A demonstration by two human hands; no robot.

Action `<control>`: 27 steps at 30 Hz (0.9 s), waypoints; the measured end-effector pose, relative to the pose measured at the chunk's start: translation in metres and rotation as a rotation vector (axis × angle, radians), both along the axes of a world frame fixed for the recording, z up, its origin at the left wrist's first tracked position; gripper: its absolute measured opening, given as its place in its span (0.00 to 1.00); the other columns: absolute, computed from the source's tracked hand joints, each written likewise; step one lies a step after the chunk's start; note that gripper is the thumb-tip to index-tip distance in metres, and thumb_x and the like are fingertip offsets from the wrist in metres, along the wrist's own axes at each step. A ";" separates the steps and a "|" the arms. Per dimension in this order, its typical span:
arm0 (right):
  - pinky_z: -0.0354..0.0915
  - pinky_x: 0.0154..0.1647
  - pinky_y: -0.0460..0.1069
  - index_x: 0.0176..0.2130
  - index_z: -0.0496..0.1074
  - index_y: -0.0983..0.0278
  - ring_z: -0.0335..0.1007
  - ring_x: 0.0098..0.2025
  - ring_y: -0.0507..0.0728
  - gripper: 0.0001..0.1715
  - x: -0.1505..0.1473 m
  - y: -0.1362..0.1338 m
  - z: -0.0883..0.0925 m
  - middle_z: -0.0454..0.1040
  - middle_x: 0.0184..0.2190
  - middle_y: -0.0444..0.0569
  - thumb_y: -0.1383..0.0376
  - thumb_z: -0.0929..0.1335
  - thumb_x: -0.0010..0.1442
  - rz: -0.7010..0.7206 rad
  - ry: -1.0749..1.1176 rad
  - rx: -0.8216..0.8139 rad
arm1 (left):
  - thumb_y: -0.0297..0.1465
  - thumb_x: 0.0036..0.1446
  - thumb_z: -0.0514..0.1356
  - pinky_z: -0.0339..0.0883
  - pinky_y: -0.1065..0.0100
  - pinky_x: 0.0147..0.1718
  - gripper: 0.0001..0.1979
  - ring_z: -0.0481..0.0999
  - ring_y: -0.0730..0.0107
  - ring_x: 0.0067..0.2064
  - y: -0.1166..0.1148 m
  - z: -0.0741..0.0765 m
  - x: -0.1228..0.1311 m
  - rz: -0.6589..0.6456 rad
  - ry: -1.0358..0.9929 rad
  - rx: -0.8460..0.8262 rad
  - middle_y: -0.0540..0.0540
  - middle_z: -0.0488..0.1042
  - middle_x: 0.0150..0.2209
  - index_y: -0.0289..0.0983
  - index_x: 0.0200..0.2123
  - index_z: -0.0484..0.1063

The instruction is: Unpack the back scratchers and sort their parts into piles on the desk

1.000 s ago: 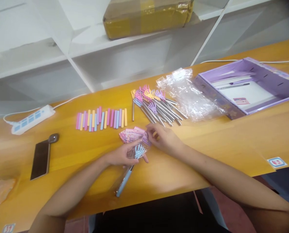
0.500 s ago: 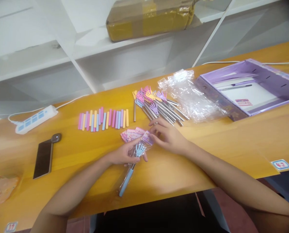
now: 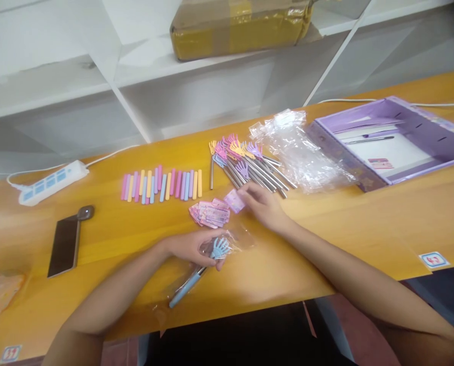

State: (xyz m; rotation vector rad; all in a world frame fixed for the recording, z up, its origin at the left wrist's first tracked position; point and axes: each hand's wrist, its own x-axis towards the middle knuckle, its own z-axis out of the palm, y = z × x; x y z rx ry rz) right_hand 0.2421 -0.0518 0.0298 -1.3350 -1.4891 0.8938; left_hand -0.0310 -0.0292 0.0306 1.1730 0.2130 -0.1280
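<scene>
A blue back scratcher (image 3: 185, 288) with a small hand-shaped head lies inside a clear plastic bag, tilted toward the table's front edge. Closed around it just below the head is my left hand (image 3: 196, 247). My right hand (image 3: 264, 204) pinches a small pink and purple card (image 3: 234, 201) by its right edge, apart from the bag. Just left of that card, a loose pile of pink cards (image 3: 211, 212) lies on the table. Behind my right hand are heaped several metal back scratcher rods (image 3: 255, 170) with yellow, pink, purple and blue hand-shaped heads.
A row of coloured handle tubes (image 3: 162, 185) lies at centre left. Clear plastic bags (image 3: 306, 152) lie beside a purple box (image 3: 367, 175) at right. A power strip (image 3: 54, 183), a dark phone-like slab (image 3: 64, 246) and a taped carton (image 3: 242, 30) on the shelf are also there.
My right hand has drawn the card away from the bag. My left hand has moved slightly down with the bagged back scratcher, which now leans more to the left.
</scene>
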 end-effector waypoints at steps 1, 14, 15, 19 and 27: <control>0.68 0.38 0.52 0.39 0.74 0.60 0.71 0.35 0.57 0.28 -0.004 0.002 -0.003 0.75 0.32 0.48 0.40 0.65 0.74 0.042 -0.046 -0.004 | 0.39 0.64 0.73 0.70 0.70 0.36 0.40 0.75 0.72 0.33 0.000 0.000 0.000 -0.001 0.004 -0.006 0.45 0.78 0.40 0.38 0.73 0.60; 0.66 0.32 0.49 0.36 0.76 0.63 0.68 0.31 0.54 0.31 0.002 -0.019 0.035 0.75 0.29 0.45 0.41 0.64 0.76 0.460 -0.074 -0.094 | 0.42 0.63 0.74 0.71 0.66 0.41 0.36 0.80 0.64 0.43 -0.002 -0.006 0.000 0.140 -0.053 0.056 0.41 0.81 0.45 0.39 0.67 0.66; 0.64 0.30 0.49 0.33 0.75 0.62 0.66 0.28 0.53 0.32 0.000 -0.018 0.048 0.72 0.26 0.44 0.42 0.64 0.76 0.412 -0.097 -0.079 | 0.43 0.63 0.73 0.71 0.66 0.40 0.33 0.81 0.63 0.43 -0.003 -0.004 0.000 0.119 -0.070 0.050 0.40 0.82 0.44 0.38 0.65 0.68; 0.57 0.22 0.48 0.32 0.75 0.61 0.60 0.22 0.50 0.27 0.014 -0.009 0.120 0.67 0.20 0.40 0.47 0.67 0.76 0.291 -0.235 0.047 | 0.48 0.67 0.69 0.72 0.59 0.46 0.24 0.82 0.59 0.41 -0.008 0.000 0.002 0.047 -0.180 -0.003 0.40 0.82 0.37 0.36 0.55 0.75; 0.57 0.21 0.47 0.35 0.81 0.61 0.66 0.23 0.47 0.18 0.028 -0.007 0.198 0.75 0.25 0.43 0.52 0.74 0.72 -0.083 -0.185 0.514 | 0.50 0.68 0.67 0.71 0.63 0.40 0.24 0.77 0.65 0.33 -0.007 0.001 0.003 0.081 -0.170 -0.012 0.45 0.79 0.32 0.37 0.53 0.77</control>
